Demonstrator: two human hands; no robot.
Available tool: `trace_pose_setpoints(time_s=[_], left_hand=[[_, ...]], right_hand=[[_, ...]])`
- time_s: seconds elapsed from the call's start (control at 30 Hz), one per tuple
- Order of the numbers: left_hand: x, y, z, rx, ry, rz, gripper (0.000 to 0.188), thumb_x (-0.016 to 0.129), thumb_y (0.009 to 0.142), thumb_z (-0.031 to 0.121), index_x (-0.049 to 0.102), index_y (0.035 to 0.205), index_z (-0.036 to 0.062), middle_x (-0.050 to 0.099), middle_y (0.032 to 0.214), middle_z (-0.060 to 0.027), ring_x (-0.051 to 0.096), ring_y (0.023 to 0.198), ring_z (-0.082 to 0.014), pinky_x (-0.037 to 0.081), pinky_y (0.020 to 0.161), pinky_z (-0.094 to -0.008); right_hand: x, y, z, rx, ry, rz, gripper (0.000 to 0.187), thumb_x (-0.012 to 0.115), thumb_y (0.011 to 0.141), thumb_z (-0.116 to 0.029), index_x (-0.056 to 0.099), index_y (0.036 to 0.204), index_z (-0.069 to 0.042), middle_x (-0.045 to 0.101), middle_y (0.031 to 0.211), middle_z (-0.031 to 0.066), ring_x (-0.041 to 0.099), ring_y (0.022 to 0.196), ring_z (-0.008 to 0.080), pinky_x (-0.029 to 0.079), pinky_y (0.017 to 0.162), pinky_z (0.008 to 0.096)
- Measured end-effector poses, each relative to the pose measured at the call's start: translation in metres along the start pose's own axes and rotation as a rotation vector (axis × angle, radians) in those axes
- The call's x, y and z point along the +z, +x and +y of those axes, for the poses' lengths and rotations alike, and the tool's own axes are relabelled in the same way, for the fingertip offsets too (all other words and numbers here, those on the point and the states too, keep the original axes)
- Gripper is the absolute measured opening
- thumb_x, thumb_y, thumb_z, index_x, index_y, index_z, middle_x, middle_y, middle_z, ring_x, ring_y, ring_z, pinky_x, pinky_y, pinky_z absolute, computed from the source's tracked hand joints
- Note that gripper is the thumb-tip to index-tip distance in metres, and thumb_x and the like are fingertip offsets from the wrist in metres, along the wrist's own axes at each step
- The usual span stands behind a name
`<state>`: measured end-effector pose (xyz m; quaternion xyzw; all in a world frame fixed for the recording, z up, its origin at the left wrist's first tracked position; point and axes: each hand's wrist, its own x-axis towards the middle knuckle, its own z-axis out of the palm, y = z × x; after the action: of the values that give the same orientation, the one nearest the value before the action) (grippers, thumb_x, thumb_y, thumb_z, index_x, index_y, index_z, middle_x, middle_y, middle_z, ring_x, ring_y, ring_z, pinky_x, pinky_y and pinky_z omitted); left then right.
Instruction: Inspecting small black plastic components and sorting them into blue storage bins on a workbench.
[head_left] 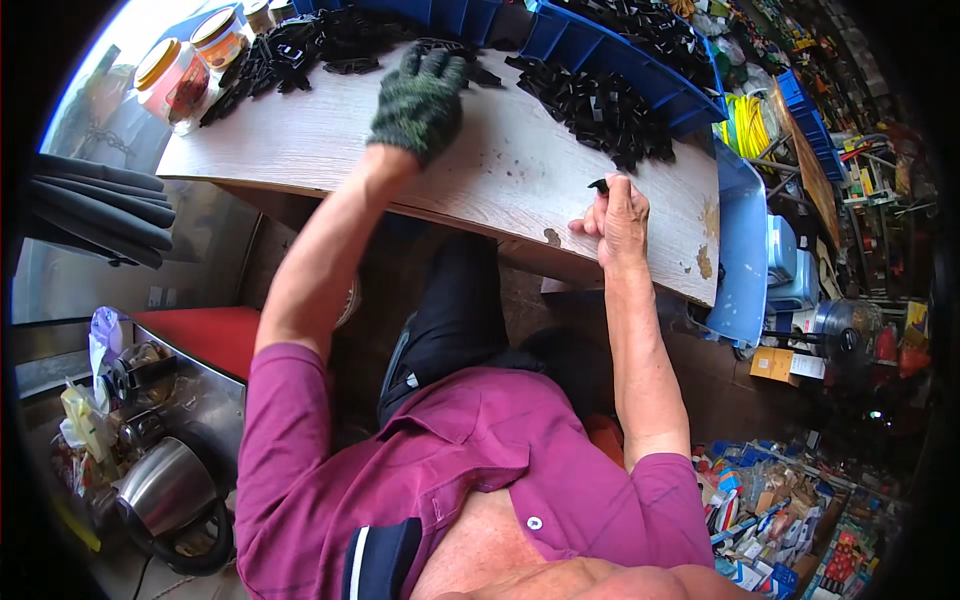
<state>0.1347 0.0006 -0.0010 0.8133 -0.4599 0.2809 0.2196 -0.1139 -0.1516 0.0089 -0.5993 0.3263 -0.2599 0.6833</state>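
First: Start with your right grip (618,220); what has it caught, and where?

Second: It is over the right part of the table (530,140), near the front edge; your thumb and forefinger are pinching a small black piece (599,186); the piece juts out at the fingertips, toward your left; the other fingers are curled below it.

First: How does that piece lie against the right heap (590,110) of black pieces?

Second: Near it but apart; the heap lies just beyond your right grip, along the wall of a blue tray (650,88), and its closest tip points almost at your knuckles.

First: And your left grip (420,100)?

Second: It wears a mottled green-and-black glove (412,115) and reaches to the far side of the table; the palm faces down and the fingers stretch forward among black pieces; I cannot tell whether it pinches one; some loose black pieces (484,76) lie just right of the fingertips, and the left heap (300,50) spreads to the other side.

First: Beyond that heap?

Second: Lidded jars (175,85) stand at your far left; a blue tub (738,250) sits by the table's right end.
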Motion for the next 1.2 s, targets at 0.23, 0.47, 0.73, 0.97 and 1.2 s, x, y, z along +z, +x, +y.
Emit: trace_pose_setpoints(time_s=[0.23,0.47,0.73,0.97,1.2], left_hand=[[0.011,0.000,-0.012,0.151,-0.065,-0.194,0.037,0.057,0.089,0.017,0.060,0.126,0.0115,0.058,0.131,-0.0150,0.055,0.121,-0.0361,0.047,0.097,-0.0479],[-0.004,0.001,0.000,0.063,-0.007,-0.247,0.027,0.056,0.094,0.027,0.066,0.116,0.0144,0.065,0.113,-0.0128,0.061,0.105,-0.0360,0.050,0.086,-0.0496],[-0.024,-0.014,0.020,-0.072,-0.139,-0.293,0.023,0.058,0.092,0.026,0.068,0.108,0.0116,0.067,0.094,-0.0133,0.063,0.092,-0.0351,0.051,0.078,-0.0488],[-0.011,-0.048,0.119,-0.089,-0.887,-0.093,0.022,0.063,0.092,0.023,0.063,0.109,0.0078,0.068,0.098,-0.0172,0.066,0.089,-0.0380,0.053,0.074,-0.0479],[-0.013,-0.041,0.149,-0.345,-1.150,-0.394,0.022,0.062,0.097,0.021,0.063,0.112,0.0045,0.067,0.090,-0.0152,0.068,0.077,-0.0265,0.053,0.069,-0.0360]], right_hand=[[0.002,-0.002,-0.001,-0.013,0.026,0.046,0.044,0.051,0.097,-0.037,0.044,0.061,-0.013,0.035,0.044,-0.0019,0.042,0.040,0.0108,0.056,0.044,0.0361],[0.003,-0.003,-0.002,-0.042,0.026,0.068,0.045,0.050,0.095,-0.036,0.043,0.058,-0.013,0.035,0.044,-0.0011,0.042,0.039,0.0117,0.055,0.043,0.0369],[0.005,-0.004,-0.001,-0.035,0.104,0.131,0.046,0.049,0.094,-0.038,0.042,0.056,-0.013,0.034,0.044,-0.0004,0.042,0.039,0.0133,0.054,0.042,0.0390],[0.008,-0.007,-0.002,-0.024,0.189,0.249,0.038,0.044,0.095,-0.038,0.047,0.070,-0.009,0.033,0.047,0.0006,0.039,0.038,0.0151,0.053,0.040,0.0390],[0.010,-0.008,0.002,-0.070,0.181,0.350,0.032,0.048,0.096,-0.035,0.055,0.081,-0.007,0.050,0.060,0.0037,0.049,0.039,0.0158,0.045,0.037,0.0303]])
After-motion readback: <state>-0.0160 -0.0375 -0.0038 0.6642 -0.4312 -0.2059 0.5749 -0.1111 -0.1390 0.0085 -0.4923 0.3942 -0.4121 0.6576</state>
